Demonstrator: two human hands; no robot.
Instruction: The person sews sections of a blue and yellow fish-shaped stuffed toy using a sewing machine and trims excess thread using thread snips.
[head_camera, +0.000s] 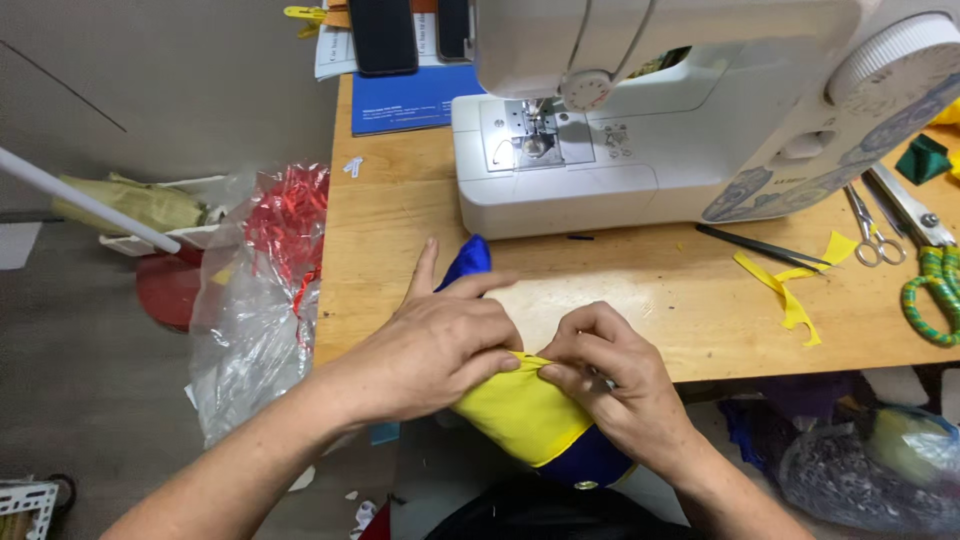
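Fabric piece (520, 415), yellow with blue parts, sits at the near table edge, mostly covered by both hands; its lower end hangs past the wooden table (690, 300) rim and a blue tip pokes out beyond the left hand. Left hand (435, 345) lies flat on it, fingers spread narrow, pressing. Right hand (610, 375) is curled, fingertips pinching a yellow fold where the two hands meet. Can't make out the seam under the fingers.

Sewing machine (650, 110) stands just behind, top cut off by the frame. A bare strip of table lies between it and the hands. Right side is cluttered: yellow scraps (795, 300), tweezers (760, 245), scissors (865, 235), green cord (935, 295). Off the left edge hangs a clear plastic bag (250, 310) with red shreds.
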